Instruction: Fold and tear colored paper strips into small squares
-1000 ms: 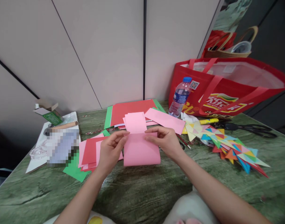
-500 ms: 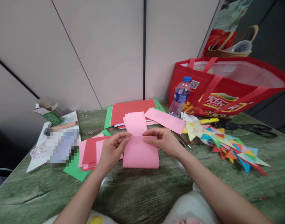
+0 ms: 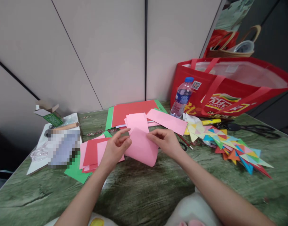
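A pink sheet of paper (image 3: 142, 149), bent over on itself with a rounded lower edge, is tilted between my hands. My right hand (image 3: 167, 142) pinches its upper right corner between thumb and fingers. At the sheet's left edge, my left hand (image 3: 117, 147) has its thumb and fingers apart, with nothing gripped. Behind the bent sheet lie pink paper strips (image 3: 137, 121), partly covered by it. To the left, beside my left hand, is a pile of red and pink paper pieces (image 3: 92, 152) with green paper (image 3: 78, 171) under it.
Red and green sheets (image 3: 132, 111) lie at the back, a long pink strip (image 3: 168, 121) beside them. On the right are a water bottle (image 3: 181, 98), a red bag (image 3: 205, 94), black scissors (image 3: 250, 129) and folded colourful paper pieces (image 3: 233, 146). A small green box (image 3: 51, 116) stands left.
My left hand has let go of the pink sheet's upper edge and its fingers have spread. The sheet has turned and tilted, its right corner still in my right hand.
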The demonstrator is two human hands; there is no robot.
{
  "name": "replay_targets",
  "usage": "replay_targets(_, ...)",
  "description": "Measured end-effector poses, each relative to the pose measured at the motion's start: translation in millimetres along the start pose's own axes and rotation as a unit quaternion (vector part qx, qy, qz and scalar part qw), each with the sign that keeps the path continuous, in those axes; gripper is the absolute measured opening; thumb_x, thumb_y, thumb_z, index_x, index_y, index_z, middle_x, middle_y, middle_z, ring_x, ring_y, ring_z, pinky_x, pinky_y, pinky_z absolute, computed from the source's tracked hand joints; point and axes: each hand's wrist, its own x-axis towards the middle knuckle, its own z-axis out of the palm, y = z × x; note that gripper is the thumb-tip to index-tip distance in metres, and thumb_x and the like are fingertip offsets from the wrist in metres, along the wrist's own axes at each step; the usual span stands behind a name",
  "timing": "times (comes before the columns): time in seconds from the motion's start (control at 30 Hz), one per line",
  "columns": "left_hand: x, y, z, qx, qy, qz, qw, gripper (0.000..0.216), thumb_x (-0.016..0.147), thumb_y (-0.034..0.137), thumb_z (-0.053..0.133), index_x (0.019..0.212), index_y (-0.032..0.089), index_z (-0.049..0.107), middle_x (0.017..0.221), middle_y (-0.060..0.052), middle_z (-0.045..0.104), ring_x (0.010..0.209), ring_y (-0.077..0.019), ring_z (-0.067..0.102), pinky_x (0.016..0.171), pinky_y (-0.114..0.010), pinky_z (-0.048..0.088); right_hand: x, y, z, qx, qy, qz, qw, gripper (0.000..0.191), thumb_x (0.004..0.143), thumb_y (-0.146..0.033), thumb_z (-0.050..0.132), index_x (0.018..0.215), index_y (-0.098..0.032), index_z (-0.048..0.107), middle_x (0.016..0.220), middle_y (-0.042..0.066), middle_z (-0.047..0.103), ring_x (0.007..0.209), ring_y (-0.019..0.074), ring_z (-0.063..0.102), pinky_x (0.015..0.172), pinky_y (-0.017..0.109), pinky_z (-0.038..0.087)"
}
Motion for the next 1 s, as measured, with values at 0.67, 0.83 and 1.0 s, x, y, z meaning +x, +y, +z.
replay_targets(0.67,-1,-18,15,-0.179,0.057,-0.067,0.98,0.031,0.058,0.02,0.076,0.087,0.013,0.067,0.084,-0.006,0.069,0.072,-0.0136,0.06,0.063,-0.023,0.049,-3,-2,4,0.039,0.121,-0.002,0.992,0.02,0.07,-0.035,0.062,0.074,-0.016,0.071,0.07,0.005,0.069,0.059,0.0157,0.056,0.053,0.028,0.043)
replay_targets(0.83,-1,-19,17,-0.181,0.075,-0.067,0.978,0.03,0.056,0.021,0.076,0.083,0.012,0.067,0.081,-0.005,0.069,0.069,-0.0124,0.06,0.06,-0.021,0.048,-3,-2,5,0.043,0.123,-0.005,0.991,0.02,0.07,-0.035,0.063,0.075,-0.018,0.071,0.071,0.004,0.07,0.061,0.0168,0.058,0.054,0.03,0.045)
replay_targets(1.0,0,-20,17,-0.182,0.086,-0.065,0.977,0.027,0.056,0.02,0.077,0.079,0.011,0.066,0.075,-0.004,0.067,0.062,-0.0107,0.057,0.055,-0.021,0.046,-4,-2,6,0.05,0.124,0.003,0.991,0.018,0.069,-0.034,0.064,0.074,-0.02,0.072,0.073,0.003,0.071,0.063,0.0181,0.06,0.056,0.031,0.046)
